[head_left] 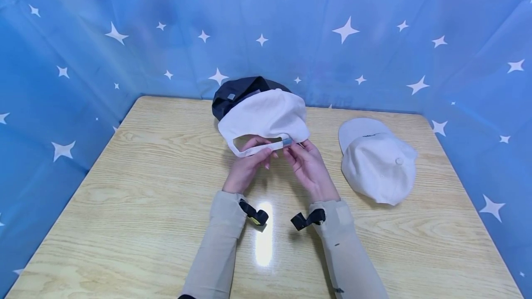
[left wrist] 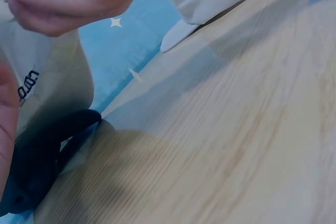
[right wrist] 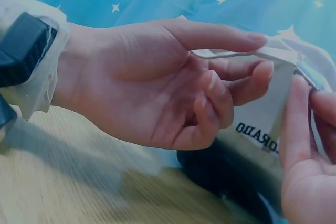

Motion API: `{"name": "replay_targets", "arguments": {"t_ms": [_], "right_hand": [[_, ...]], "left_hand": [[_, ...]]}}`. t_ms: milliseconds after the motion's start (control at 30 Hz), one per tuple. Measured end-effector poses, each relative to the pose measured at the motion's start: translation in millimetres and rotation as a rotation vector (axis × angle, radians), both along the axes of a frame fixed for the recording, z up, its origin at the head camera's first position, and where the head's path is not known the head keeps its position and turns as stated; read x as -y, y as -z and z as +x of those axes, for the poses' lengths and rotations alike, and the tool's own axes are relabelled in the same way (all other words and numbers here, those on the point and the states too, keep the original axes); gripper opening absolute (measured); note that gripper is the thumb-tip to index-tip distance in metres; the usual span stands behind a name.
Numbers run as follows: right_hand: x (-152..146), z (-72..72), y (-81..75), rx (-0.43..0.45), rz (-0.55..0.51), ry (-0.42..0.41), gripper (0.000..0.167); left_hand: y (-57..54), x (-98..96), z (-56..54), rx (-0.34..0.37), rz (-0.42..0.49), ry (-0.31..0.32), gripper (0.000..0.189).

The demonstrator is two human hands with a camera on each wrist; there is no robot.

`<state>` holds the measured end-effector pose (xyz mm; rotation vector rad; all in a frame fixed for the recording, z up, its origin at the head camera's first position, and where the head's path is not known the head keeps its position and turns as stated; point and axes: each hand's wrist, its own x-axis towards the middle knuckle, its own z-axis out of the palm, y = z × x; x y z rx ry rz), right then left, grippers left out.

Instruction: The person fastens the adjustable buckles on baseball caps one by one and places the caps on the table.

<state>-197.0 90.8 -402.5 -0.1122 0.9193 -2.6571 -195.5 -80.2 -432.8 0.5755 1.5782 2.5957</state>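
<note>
A white baseball cap (head_left: 266, 114) is held up by both hands with its back opening and strap (head_left: 268, 148) towards me. My left hand (head_left: 243, 170) pinches the strap between thumb and fingers, left of a metal buckle (head_left: 287, 142). At the buckle's right side, the fingers of my right hand (head_left: 309, 172) grip the cap's lower edge. Dark lettering (right wrist: 258, 136) shows inside the white cap in the right wrist view. Close behind it is a black cap (head_left: 232, 92), partly hidden by the white one; in the left wrist view the black cap (left wrist: 31, 171) is low at the left.
Another white cap (head_left: 378, 165) lies on the wooden table (head_left: 145, 188) to the right, its brim pointing away. A blue curtain with white stars (head_left: 166, 26) hangs behind the table and along its sides. Black camera straps (head_left: 308, 218) are worn on both wrists.
</note>
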Motion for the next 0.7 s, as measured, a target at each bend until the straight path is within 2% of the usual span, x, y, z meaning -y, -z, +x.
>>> {"name": "replay_targets", "arguments": {"t_ms": [33, 67, 367, 700], "right_hand": [[0.1, 0.0, 0.2, -0.001, 0.006, 0.004, 0.022], [0.3, -0.1, 0.2, -0.001, 0.012, 0.008, 0.022], [2.2, 1.3, -1.6, -0.028, 0.072, 0.003, 0.03], [2.4, 3.0, -0.4, -0.09, 0.141, -0.049, 0.014]], "left_hand": [[-1.0, -1.3, 0.4, -0.005, -0.01, -0.008, 0.019], [-6.9, -2.3, 3.3, 0.003, -0.012, -0.012, 0.017], [-7.9, -5.4, 2.8, 0.056, -0.002, -0.082, 0.01], [-9.9, -5.5, 4.3, 0.062, 0.01, -0.095, 0.006]]}}
